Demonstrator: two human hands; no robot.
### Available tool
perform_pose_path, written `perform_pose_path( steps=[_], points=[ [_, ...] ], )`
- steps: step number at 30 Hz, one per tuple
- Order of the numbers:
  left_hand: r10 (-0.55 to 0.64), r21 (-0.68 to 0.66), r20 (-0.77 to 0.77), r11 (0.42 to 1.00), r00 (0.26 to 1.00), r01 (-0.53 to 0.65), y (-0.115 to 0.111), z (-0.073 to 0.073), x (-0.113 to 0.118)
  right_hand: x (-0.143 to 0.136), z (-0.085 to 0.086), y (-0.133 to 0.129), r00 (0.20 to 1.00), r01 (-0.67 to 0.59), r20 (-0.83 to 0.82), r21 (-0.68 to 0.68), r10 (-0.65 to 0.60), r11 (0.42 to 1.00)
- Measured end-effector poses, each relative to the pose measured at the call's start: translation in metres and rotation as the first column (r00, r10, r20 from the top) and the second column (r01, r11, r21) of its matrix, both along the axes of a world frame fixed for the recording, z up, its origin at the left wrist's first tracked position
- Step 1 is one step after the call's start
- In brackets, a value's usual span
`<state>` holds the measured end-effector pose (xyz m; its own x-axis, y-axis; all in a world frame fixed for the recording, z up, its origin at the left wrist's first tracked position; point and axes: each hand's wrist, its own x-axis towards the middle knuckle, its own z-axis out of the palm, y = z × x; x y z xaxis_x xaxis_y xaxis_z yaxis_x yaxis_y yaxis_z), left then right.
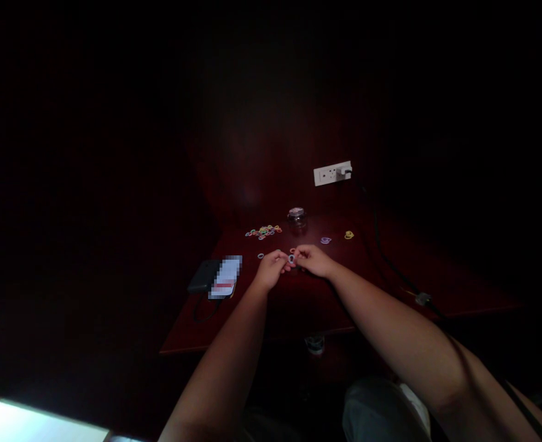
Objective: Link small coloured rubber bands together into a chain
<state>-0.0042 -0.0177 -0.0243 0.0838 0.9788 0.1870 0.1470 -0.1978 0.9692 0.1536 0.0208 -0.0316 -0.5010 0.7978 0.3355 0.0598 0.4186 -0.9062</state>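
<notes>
My left hand (273,269) and my right hand (312,260) meet over the dark red table, their fingers pinched on a small pale ring (291,259) between them. Just behind the fingers lies an orange ring (293,250). A single pale ring (260,256) rests left of my left hand. Farther back at the left is a pile of several coloured rings (264,232). Purple rings (326,240) and yellow rings (348,235) sit in two small groups beyond my right hand.
A lidded jar (297,216) stands at the back of the table (289,313). At the left lie a phone (226,277) and a black case (203,276) with a cable. A wall socket (332,174) holds a plug, and a cable (390,267) runs down the right.
</notes>
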Motion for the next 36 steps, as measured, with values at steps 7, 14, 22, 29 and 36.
perform_pose_path(
  steps=[7, 14, 22, 29, 36],
  points=[
    [0.0, 0.024, 0.006, 1.0, 1.0, 0.0, 0.0012, -0.002, 0.0004, -0.0008, -0.002, 0.0013, 1.0, 0.001, 0.006, 0.001, -0.001, 1.0],
    [-0.008, 0.026, -0.021, 1.0, 1.0, 0.009, -0.0009, -0.0005, 0.0008, -0.0011, -0.0021, 0.0024, 1.0, 0.025, 0.011, -0.001, -0.025, 1.0],
    [-0.027, 0.005, -0.049, 1.0, 0.998, 0.027, -0.0026, -0.0017, -0.0003, -0.0003, -0.0003, 0.0012, 0.998, 0.062, -0.006, -0.004, -0.062, 0.998],
    [-0.089, 0.037, -0.098, 0.995, 0.991, 0.093, -0.0006, -0.0067, -0.0019, 0.0017, 0.0011, 0.0024, 0.999, 0.026, -0.03, 0.045, -0.025, 0.999],
    [-0.05, 0.072, -0.191, 0.995, 0.98, 0.065, -0.0036, 0.001, -0.0002, 0.0024, 0.0009, -0.0001, 0.997, 0.071, -0.038, 0.032, -0.07, 0.997]
  ],
)
